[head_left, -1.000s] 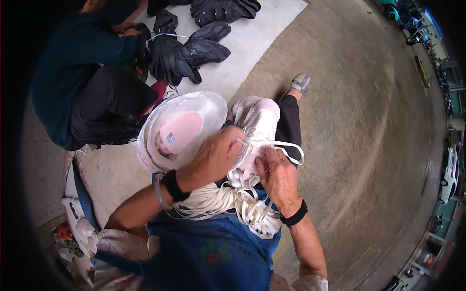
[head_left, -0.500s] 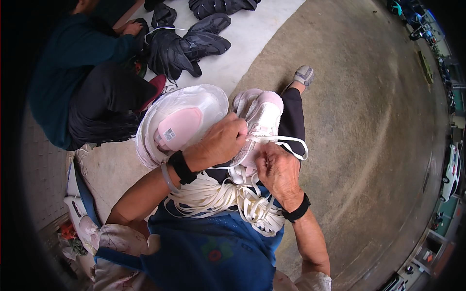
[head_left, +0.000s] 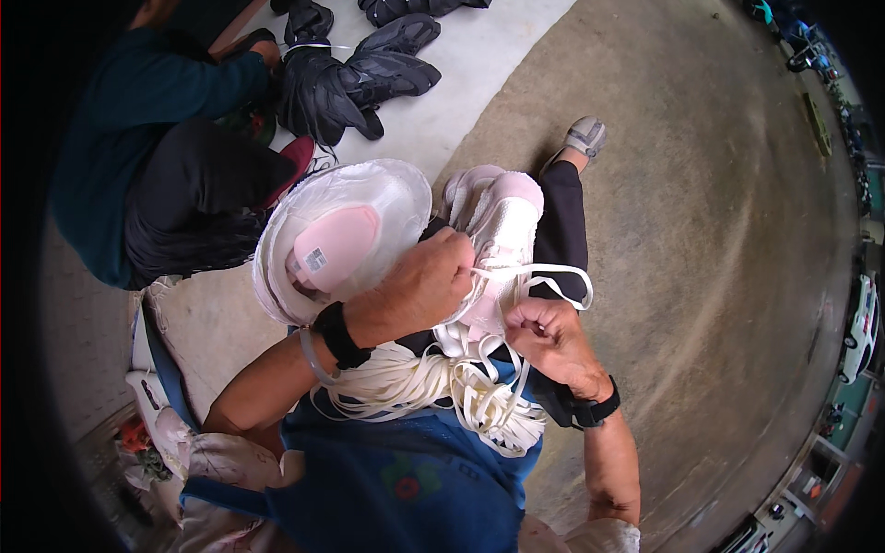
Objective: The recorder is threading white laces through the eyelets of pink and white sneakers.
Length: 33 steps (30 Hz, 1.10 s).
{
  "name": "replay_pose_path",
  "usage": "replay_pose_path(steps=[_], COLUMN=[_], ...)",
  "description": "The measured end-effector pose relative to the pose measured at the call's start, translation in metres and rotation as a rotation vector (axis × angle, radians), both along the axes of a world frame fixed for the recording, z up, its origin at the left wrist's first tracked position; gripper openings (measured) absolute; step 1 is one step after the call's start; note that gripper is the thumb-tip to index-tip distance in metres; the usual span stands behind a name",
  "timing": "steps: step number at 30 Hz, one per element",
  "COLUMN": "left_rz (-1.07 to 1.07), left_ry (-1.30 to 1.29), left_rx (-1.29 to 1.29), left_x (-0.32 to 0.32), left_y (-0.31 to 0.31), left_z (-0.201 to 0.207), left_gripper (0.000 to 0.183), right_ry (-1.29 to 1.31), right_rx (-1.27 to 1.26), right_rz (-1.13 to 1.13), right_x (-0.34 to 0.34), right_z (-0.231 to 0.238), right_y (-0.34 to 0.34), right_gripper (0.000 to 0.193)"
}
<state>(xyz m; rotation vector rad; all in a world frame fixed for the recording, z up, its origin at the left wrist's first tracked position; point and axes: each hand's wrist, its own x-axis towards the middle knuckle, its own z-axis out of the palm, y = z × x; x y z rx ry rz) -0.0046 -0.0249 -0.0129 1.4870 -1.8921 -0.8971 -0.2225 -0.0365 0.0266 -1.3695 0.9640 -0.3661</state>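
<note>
White and pale pink make up the shoe (head_left: 510, 217) that we see over the person's lap, its toe pointing away, with a second pale shoe (head_left: 455, 192) partly showing just beside it on the left. Our left hand (head_left: 419, 284) is at the near left side of the shoe, fingers curled in and pinching a white lace (head_left: 553, 268), which runs out to the right in a loose loop. Our right hand (head_left: 551, 345) is near the shoe's opening, below that loop, with thumb and forefinger bent close to each other; we cannot tell whether a strand lies between them. Black bands (head_left: 342, 335) circle both wrists. Nearer to us, a thick bundle of cream laces (head_left: 493, 405) lies on the blue apron (head_left: 396, 488). Left of the shoe stands a white bowl (head_left: 396, 178) with a pink insole (head_left: 343, 244) inside it. Beyond the bowl, black shoes (head_left: 359, 88) lie heaped on a pale sheet (head_left: 479, 78), and a co-worker in a dark green sleeve (head_left: 175, 88) sits to their left. Off to the right spreads bare concrete floor (head_left: 701, 240).
</note>
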Motion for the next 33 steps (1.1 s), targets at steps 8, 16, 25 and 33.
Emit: replay_pose_path(steps=[8,16,25,33], left_rz=[0.156,0.093,0.027,0.031], left_ry=[0.692,0.448,0.436,0.421], left_rx=[0.746,0.757,0.676,0.730], left_x=[0.009,0.008,0.011,0.010], left_y=[-0.009,-0.007,0.000,-0.004], left_z=[0.025,0.026,0.020,0.021], left_gripper=[0.009,0.019,0.024,0.026], right_ry=[-0.032,-0.031,-0.221,0.093], right_rx=[-0.077,-0.182,-0.199,-0.292], right_rz=[0.170,-0.064,-0.178,0.038], right_x=[-0.027,-0.021,0.011,0.004], right_z=[0.003,-0.002,-0.017,0.005], right_y=[0.000,-0.003,0.011,0.004], right_gripper=[0.008,0.008,0.004,0.004])
